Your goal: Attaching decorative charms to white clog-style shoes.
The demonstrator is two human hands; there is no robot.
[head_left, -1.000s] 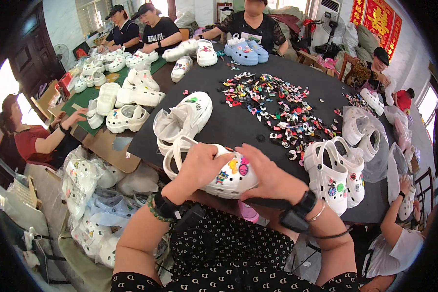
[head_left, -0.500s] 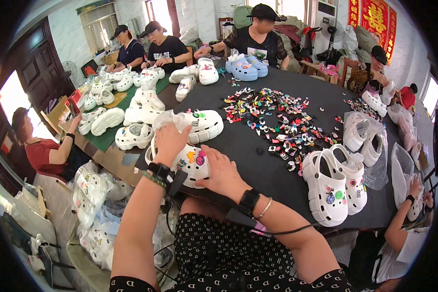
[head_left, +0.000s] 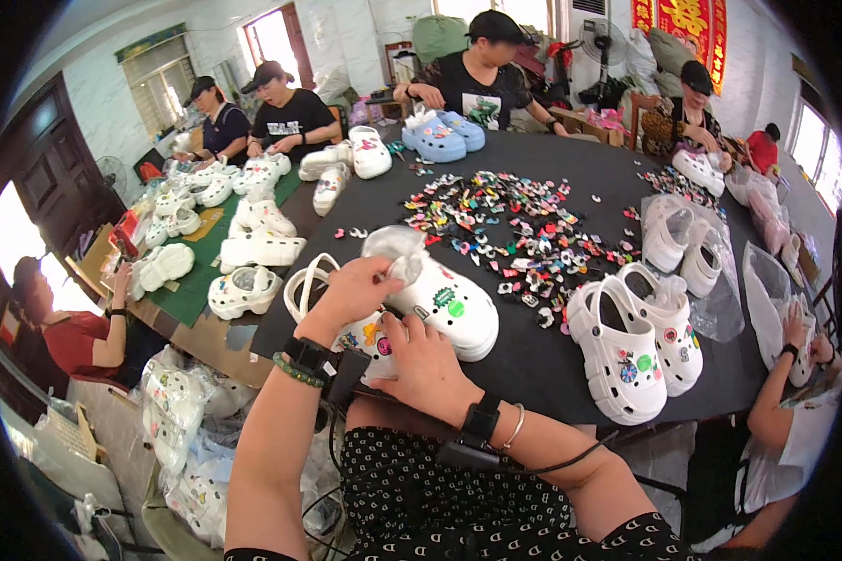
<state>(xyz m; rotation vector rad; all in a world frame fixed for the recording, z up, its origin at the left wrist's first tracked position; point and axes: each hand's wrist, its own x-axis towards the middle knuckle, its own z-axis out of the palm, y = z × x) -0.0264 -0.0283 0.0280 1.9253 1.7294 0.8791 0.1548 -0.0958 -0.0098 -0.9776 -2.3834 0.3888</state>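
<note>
2 hands (head_left: 393,327) hide 1 white clog (head_left: 444,304) — partly.

Left hand (head_left: 351,292) raised, fingers curled, right hand (head_left: 428,363) lower, clasping, forearms converging

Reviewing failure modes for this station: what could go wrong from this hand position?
1. The left hand and right hand work the white clog right at the table edge; a slip could drop it.
2. The pile of small charms lies loose beside it; a sweep of the clog might scatter them.
3. The clear plastic bag at the clog could snag the fingers.
</note>
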